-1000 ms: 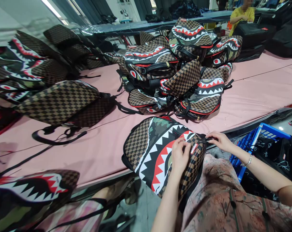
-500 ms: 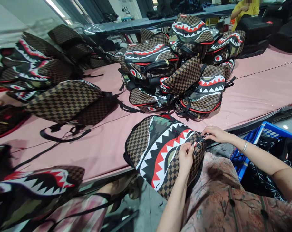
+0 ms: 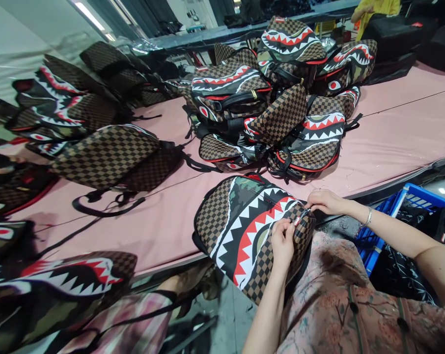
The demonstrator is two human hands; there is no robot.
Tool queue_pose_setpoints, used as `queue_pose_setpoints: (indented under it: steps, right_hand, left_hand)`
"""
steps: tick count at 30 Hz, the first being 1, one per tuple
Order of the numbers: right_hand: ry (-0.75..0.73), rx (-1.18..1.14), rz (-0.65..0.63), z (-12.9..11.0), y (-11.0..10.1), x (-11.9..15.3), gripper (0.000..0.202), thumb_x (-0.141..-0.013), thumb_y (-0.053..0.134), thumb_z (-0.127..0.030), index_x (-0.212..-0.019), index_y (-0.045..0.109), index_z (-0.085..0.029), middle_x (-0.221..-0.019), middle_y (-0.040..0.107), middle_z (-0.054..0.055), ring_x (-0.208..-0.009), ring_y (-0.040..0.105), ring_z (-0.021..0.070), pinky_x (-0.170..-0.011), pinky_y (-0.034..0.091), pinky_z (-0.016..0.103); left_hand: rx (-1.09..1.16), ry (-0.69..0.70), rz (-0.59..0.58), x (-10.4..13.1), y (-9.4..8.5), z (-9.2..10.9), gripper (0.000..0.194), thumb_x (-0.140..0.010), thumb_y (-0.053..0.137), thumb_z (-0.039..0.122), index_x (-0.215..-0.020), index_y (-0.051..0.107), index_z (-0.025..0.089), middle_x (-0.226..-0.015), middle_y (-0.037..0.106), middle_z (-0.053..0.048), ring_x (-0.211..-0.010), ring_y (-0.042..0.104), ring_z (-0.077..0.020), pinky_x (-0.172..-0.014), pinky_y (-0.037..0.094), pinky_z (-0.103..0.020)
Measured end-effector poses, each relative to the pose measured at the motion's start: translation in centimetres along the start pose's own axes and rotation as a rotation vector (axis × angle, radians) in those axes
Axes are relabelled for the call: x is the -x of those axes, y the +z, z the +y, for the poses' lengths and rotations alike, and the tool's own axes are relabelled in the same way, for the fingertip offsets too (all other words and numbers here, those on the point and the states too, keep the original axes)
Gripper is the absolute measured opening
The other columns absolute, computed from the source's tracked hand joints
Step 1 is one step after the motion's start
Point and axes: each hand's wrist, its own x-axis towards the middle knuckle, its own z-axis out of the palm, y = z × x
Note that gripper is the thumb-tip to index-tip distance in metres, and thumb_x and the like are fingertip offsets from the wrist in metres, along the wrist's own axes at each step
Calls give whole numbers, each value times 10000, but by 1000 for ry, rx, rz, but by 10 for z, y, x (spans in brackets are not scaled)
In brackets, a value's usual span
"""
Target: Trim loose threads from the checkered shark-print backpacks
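Observation:
A checkered backpack [image 3: 240,236] with a red and white shark-mouth print leans between the near table edge and my lap. Above its right part, my left hand [image 3: 283,237] pinches a small red and white tag [image 3: 297,221]. My right hand [image 3: 323,201] is closed at the backpack's upper right edge, its fingertips on a small dark metal piece [image 3: 305,211] beside the tag. The two hands are close together but apart. Fingers partly hide what the right hand grips.
Several similar backpacks [image 3: 230,93] are piled on the pink table [image 3: 384,132], with more at the left [image 3: 104,152]. A blue crate [image 3: 421,196] holding dark items stands at my right. Across the table is a person in yellow [image 3: 382,7]; another person's striped clothing [image 3: 141,319] shows at lower left.
The view has shifted slightly, so the bags at the left appear farther right. Both hands stay near the tag, and the metal piece beside it shows more clearly.

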Motion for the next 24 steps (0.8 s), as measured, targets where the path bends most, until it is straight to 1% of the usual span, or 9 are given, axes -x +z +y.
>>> queue_pose_setpoints:
  steps: [4,7,9,12,14,16,20,24]
  right_hand:
    - [30,-62,36,4,-1,5,285,-884,418,-358,-908,639,-180,-822,639,71,-792,562,178,-731,422,297]
    - [28,-72,-1,4,-6,5,265,-884,425,-340,-925,631,-180,-849,637,69,-798,563,170,-742,422,291]
    - [13,-58,-45,2,-11,2,237,-878,444,-319,-923,632,-181,-851,637,64,-799,562,167,-747,420,292]
    - [-25,-33,-95,-3,-16,-6,193,-863,478,-279,-918,631,-175,-856,637,65,-801,561,166,-736,423,288]
    - [-47,-20,-117,-6,-18,-10,175,-857,488,-255,-916,629,-169,-856,637,65,-800,559,166,-733,426,287]
    - [-58,-12,-135,-8,-18,-13,167,-855,491,-245,-910,628,-167,-844,636,61,-793,556,165,-732,427,285]
    - [-74,-16,-141,-6,-16,-14,169,-860,486,-247,-897,626,-161,-825,631,59,-783,549,161,-736,426,283]
    - [-93,-35,-138,-4,-13,-14,181,-870,472,-252,-894,620,-152,-839,626,63,-786,544,155,-739,426,275]
  left_hand:
    - [-25,-44,62,12,-10,-4,235,-804,465,329,-622,501,185,-928,582,-70,-911,527,-209,-875,386,-374]
    - [-38,-40,90,20,-14,-7,223,-816,456,315,-640,497,185,-940,581,-72,-922,523,-207,-883,379,-380]
    - [-51,18,118,25,-14,-6,204,-822,452,289,-649,484,186,-924,574,-68,-924,520,-202,-872,386,-376]
    - [-89,171,145,30,-12,-2,168,-834,435,236,-676,470,190,-890,559,-58,-915,516,-191,-851,399,-366]
    - [-122,270,137,34,-11,0,143,-836,427,199,-700,471,191,-886,550,-56,-905,517,-183,-832,408,-357]
    - [-155,338,125,39,-9,0,119,-831,430,168,-724,477,188,-894,542,-58,-903,517,-178,-811,417,-346]
    - [-213,411,97,48,-7,-3,92,-820,442,127,-761,486,181,-910,541,-61,-911,520,-174,-799,427,-337]
    - [-240,432,72,52,-8,-3,86,-817,448,118,-774,489,181,-895,550,-57,-903,523,-172,-791,434,-335]
